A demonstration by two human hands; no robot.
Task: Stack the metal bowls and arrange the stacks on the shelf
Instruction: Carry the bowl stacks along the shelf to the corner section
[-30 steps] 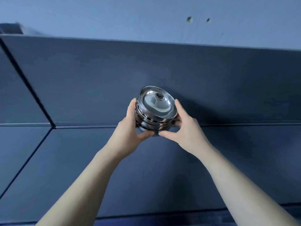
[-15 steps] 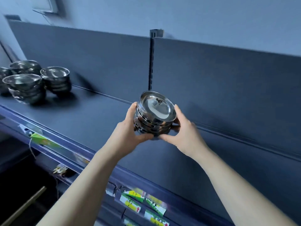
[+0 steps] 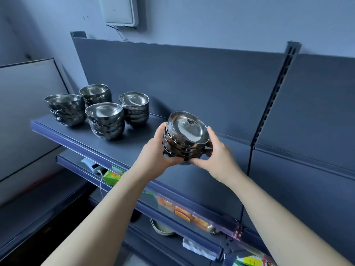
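Our left hand [image 3: 153, 150] and right hand [image 3: 219, 156] clasp a bowl stack [image 3: 184, 139] over the shelf [image 3: 138, 144]. Well to the left stand four more stacks [image 3: 104, 120].

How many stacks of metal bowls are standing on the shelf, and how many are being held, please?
Standing stacks on the shelf: 4
Held stack, between left hand and right hand: 1
Total: 5

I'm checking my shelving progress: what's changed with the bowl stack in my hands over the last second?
The held stack travelled leftward along the shelf, from in front of the slotted upright toward the four standing stacks. Nothing was let go: the left hand and right hand still grip its sides, tilted, off the shelf.
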